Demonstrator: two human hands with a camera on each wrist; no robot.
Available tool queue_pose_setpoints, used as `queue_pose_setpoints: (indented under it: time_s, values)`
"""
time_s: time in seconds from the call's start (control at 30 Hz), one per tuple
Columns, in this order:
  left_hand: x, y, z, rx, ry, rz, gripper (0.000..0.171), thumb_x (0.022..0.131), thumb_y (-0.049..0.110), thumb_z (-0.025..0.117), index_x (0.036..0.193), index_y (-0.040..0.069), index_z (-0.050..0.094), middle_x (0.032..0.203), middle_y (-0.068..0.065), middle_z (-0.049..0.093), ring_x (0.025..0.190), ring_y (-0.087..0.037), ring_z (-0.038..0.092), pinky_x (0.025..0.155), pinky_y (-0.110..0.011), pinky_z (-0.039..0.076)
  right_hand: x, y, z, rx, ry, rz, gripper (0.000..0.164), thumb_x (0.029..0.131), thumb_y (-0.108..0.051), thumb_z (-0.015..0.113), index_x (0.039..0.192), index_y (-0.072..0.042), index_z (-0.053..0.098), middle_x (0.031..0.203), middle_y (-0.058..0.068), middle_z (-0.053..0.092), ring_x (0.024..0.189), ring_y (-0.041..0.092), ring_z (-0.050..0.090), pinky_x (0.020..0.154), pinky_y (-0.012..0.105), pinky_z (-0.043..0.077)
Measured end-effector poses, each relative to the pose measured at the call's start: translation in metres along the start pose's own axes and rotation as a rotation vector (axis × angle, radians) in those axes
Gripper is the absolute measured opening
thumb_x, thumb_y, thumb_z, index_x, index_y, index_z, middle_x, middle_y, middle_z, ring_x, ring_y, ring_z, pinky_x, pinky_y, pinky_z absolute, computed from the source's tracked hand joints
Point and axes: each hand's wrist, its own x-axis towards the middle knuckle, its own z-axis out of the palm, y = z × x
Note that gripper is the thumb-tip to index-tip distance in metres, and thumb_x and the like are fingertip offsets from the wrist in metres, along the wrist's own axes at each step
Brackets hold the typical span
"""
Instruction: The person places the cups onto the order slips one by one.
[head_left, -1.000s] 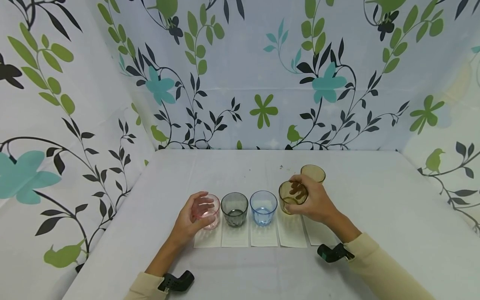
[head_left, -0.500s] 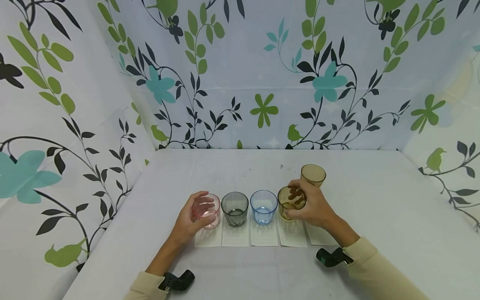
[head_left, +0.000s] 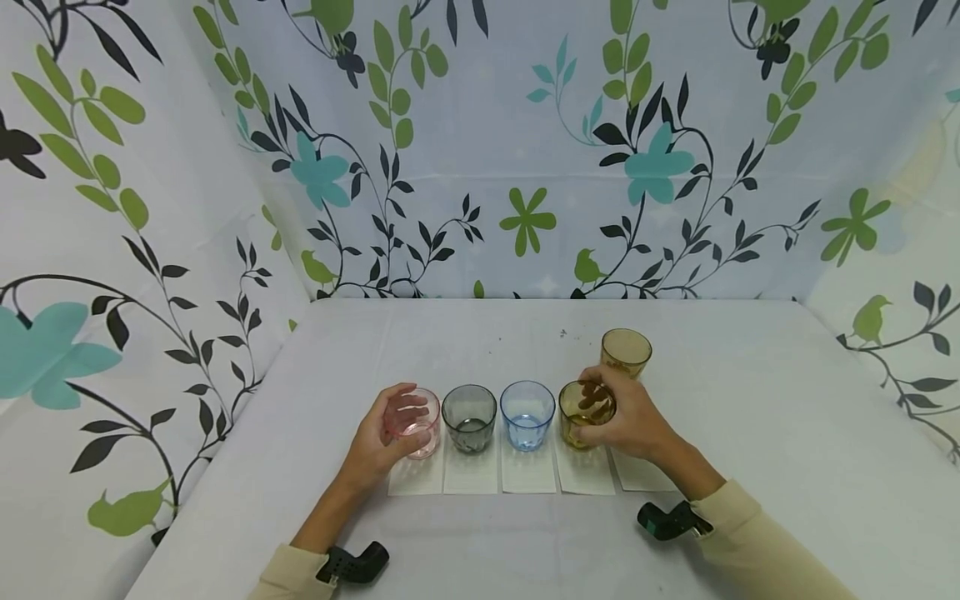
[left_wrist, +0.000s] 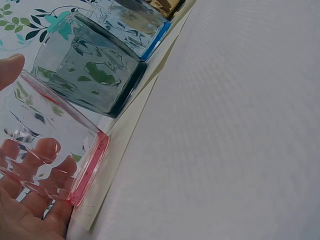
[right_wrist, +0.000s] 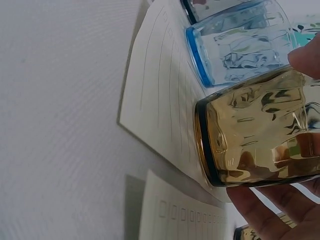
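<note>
My left hand (head_left: 382,437) is wrapped round a clear pink glass (head_left: 426,427) at the left end of a row of tumblers. In the left wrist view its fingers show behind the pink glass (left_wrist: 55,135), with the thumb by the rim. My right hand (head_left: 630,417) grips a dark amber glass (head_left: 577,429), thumb on the near side and fingers on the far side. The right wrist view has that amber glass (right_wrist: 250,135) upright with its base at a lined paper slip (right_wrist: 162,100). Between the hands stand a grey glass (head_left: 470,421) and a blue glass (head_left: 528,417).
Behind my right hand stands a lighter yellow glass (head_left: 626,348), partly covered by the hand. Several paper slips lie side by side under the row; the rightmost slip (head_left: 641,473) bears no glass. A leaf-patterned curtain (head_left: 450,167) encloses the white table (head_left: 450,333).
My right hand has lowered the amber glass toward its paper slip and shifted it slightly right over the last half second. The left hand and other glasses stay in place.
</note>
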Motion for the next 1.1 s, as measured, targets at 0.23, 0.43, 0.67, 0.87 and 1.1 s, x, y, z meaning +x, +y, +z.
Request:
queue_pose_setpoints:
  time_s: [0.23,0.43,0.67,0.87,1.1]
  values:
    - [0.001,0.000,0.000,-0.005,-0.002,0.001,0.067,0.090,0.002,0.069,0.148,-0.003,0.036,0.137,-0.026,0.054,0.127,-0.042,0.054,0.104,-0.031,0.049,-0.001,0.002,-0.002,0.042,-0.048,0.049,0.062,0.073,-0.016,0.084,0.126,-0.005,0.056,0.109,0.013,0.066,0.102,0.028,0.062,0.084,0.043,0.058]
    - [0.002,0.001,-0.001,0.000,0.000,0.001,0.067,0.090,0.003,0.069,0.148,-0.002,0.036,0.137,-0.025,0.054,0.127,-0.042,0.054,0.103,-0.032,0.050,0.001,-0.001,-0.005,0.044,-0.100,0.066,0.064,0.075,-0.019,0.085,0.129,-0.004,0.053,0.112,0.014,0.063,0.104,0.029,0.061,0.085,0.041,0.058]
    - [-0.001,0.000,0.001,0.000,-0.003,-0.002,0.068,0.090,0.004,0.069,0.148,-0.004,0.035,0.136,-0.023,0.055,0.126,-0.043,0.054,0.102,-0.031,0.050,-0.001,-0.005,-0.008,0.001,-0.144,0.094,0.065,0.076,-0.025,0.086,0.129,-0.007,0.052,0.112,0.011,0.062,0.105,0.027,0.061,0.085,0.037,0.058]
    - [-0.001,0.000,0.001,0.003,0.001,0.002,0.068,0.090,0.004,0.069,0.149,-0.004,0.034,0.136,-0.021,0.055,0.127,-0.042,0.054,0.103,-0.032,0.050,-0.002,-0.009,-0.012,-0.027,-0.176,0.106,0.069,0.078,-0.030,0.085,0.133,-0.007,0.051,0.117,0.012,0.062,0.109,0.029,0.061,0.087,0.040,0.057]
    - [0.000,0.000,0.001,0.004,-0.002,0.002,0.067,0.091,0.004,0.068,0.148,-0.005,0.034,0.137,-0.024,0.054,0.127,-0.042,0.054,0.104,-0.033,0.050,-0.005,-0.012,-0.015,-0.058,-0.208,0.133,0.084,0.079,-0.043,0.086,0.143,-0.007,0.046,0.127,0.016,0.060,0.117,0.034,0.059,0.095,0.052,0.053]
